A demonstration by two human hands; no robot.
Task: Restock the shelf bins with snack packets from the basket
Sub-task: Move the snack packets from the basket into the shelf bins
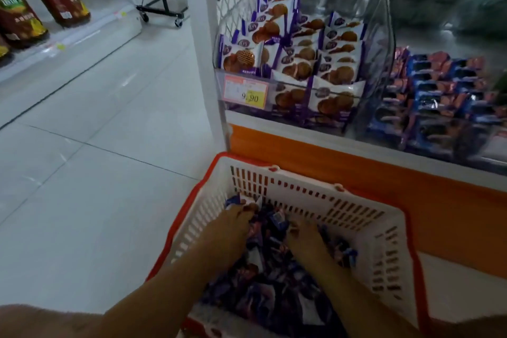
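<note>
On the shop floor (96, 159), hard against the shelf's orange base (356, 173), a person reaches both hands into a white basket (301, 189) heaped with dark blue and purple snack packets (263, 282). The left hand (233, 223) works the basket's far left corner, the right hand (304, 239) the middle of the pile just beside it. The fingers of both curl down among the wrappers, but blur hides whether either grip has closed on a packet. The bins lie up and ahead of both hands. The biscuit bin (290, 80), packed with purple-and-white packs behind a price tag (245, 94), stands above the basket's far edge. The blue-packet bin (428, 132) sits to its right, nearer the right hand. The basket's packets look closest in colour to that bin, so the lift probably goes up and rightward, with the right hand the shorter reach.
</note>
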